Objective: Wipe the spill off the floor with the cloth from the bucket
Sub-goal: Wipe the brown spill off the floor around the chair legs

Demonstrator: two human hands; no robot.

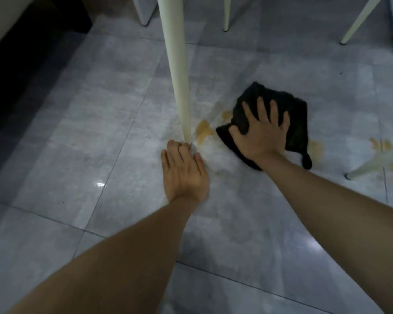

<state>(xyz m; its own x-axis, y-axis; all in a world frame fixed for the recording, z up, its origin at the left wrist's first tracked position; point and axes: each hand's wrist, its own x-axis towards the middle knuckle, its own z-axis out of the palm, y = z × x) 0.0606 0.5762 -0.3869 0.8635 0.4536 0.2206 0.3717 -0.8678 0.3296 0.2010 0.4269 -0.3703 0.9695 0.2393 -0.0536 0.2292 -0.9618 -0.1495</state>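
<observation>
A black cloth [297,114] lies crumpled on the grey tiled floor, and my right hand [261,134] presses flat on it with fingers spread and the thumb hooked over its left edge. Brownish-orange spill patches show on the tiles: one [203,130] left of the cloth by a white leg, and more [381,145] to the right. My left hand [183,171] rests flat on the floor, fingertips touching the foot of the white table leg [177,71]. No bucket is in view.
Thin white chair legs stand at the back [226,14] and back right [359,21]; another slanted leg [372,162] reaches the floor at the right, over the spill. A dark cabinet base [21,53] fills the upper left. Tiles near me are wet and shiny.
</observation>
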